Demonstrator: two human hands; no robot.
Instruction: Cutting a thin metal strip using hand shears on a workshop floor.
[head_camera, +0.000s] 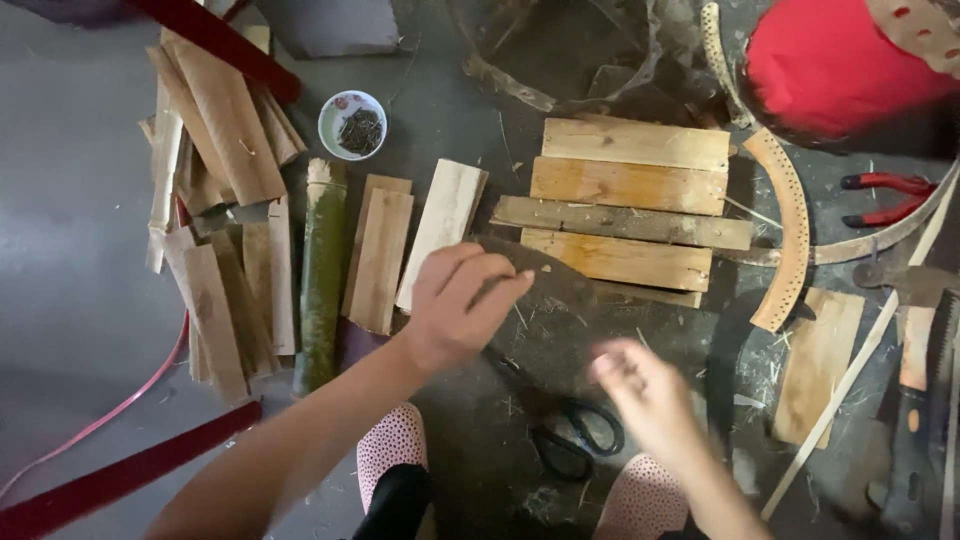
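While my left hand (455, 310) has its fingers clamped on the dark curved strip (545, 272) just below the wooden planks (625, 205), I can't tell how my blurred right hand (645, 395) is set, and it could snag the scissors (565, 430) beneath.

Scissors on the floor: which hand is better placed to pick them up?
Right, probably. The right hand hovers just above and beside the black scissors, though it is motion-blurred. The left hand is farther up, fingers curled on a dark curved strip near the wooden planks.
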